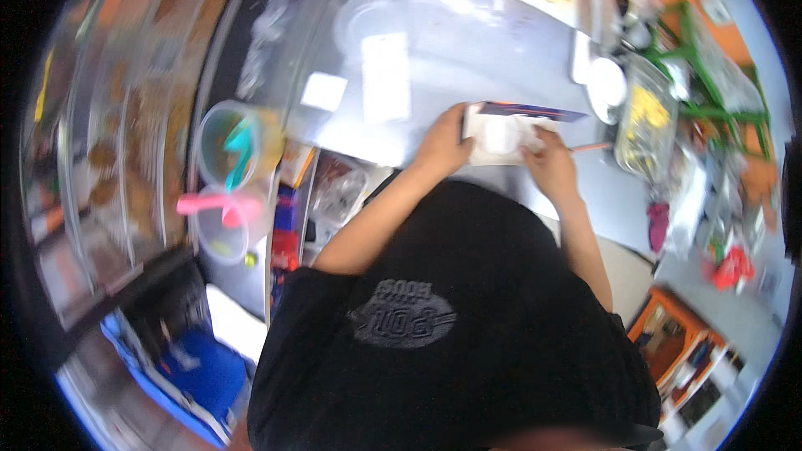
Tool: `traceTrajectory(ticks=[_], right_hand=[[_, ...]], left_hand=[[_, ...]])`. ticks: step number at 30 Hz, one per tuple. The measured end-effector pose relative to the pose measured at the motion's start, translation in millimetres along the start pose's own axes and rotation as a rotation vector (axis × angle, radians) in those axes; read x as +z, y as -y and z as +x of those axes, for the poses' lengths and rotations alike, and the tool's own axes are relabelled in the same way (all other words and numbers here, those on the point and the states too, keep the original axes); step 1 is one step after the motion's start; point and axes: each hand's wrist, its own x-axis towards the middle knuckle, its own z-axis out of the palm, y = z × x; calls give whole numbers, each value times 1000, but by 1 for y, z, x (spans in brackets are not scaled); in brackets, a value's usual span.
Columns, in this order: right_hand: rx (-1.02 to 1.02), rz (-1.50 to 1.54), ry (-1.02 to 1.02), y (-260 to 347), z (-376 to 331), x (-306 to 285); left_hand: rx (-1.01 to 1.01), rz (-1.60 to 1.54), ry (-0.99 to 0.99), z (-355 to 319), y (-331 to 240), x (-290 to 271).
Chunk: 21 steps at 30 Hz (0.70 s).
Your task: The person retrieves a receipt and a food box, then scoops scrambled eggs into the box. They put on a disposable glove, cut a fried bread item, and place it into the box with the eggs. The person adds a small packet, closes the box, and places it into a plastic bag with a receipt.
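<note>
At the near edge of the metal table, a small open cardboard box (476,150) shows a whitish inside and a dark blue and orange panel along its far side. A blurred white piece (501,134) lies in it; I cannot tell whether it is paper or something else. My left hand (445,142) is closed on the box's left end. With bent fingers, my right hand (551,165) grips the right end beside some crumpled white material. A thin orange stick (591,148) shows just right of that hand.
A white slip (386,75), a white square (323,92) and a clear round lid (368,21) lie farther off. Plastic tubs (219,146) with a teal scoop and a pink scoop (221,205) stand left. A clear tray (645,125) with yellow food sits right, near a white dish (606,88).
</note>
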Motion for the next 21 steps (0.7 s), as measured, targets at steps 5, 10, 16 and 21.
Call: traceTrajectory(ticks=[5, 10, 16, 21], right_hand=[[-158, 150, -284, 2, -20, 0], [62, -45, -704, -98, -17, -62], [370, -472, -315, -234, -36, -163], [250, -578, -164, -269, -24, -172]], left_hand=[[46, 8, 67, 3, 3, -1], [-71, -22, 142, 4, -3, -6], [11, 298, -49, -27, -55, -25], [-104, 296, -59, -55, -125, -27]])
